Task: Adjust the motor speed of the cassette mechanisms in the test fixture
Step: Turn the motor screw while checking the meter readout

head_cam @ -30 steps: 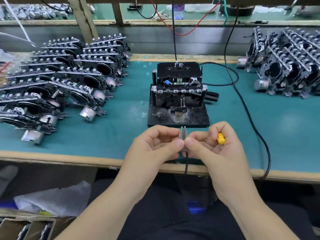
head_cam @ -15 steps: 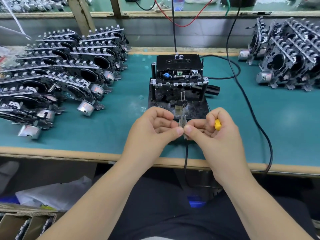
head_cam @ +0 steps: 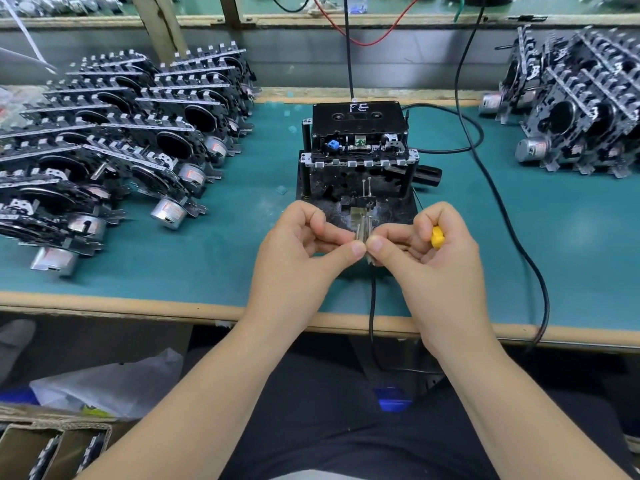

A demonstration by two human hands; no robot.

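While both hands [head_cam: 298, 244] [head_cam: 436, 247] pinch the clear plug [head_cam: 363, 233] at frame center, connecting to fixture [head_cam: 358, 174] comes next, needing alignment w/ 2 pins.

Bright even overhead light, soft shadows; wide-angle bowing at edges, slight blur.

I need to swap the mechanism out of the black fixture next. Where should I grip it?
Probably grip the cassette mechanism by its two short ends, coming from above: the fixture's posts flank it, key tabs line its front edge, and the test cassette covers the top rear.
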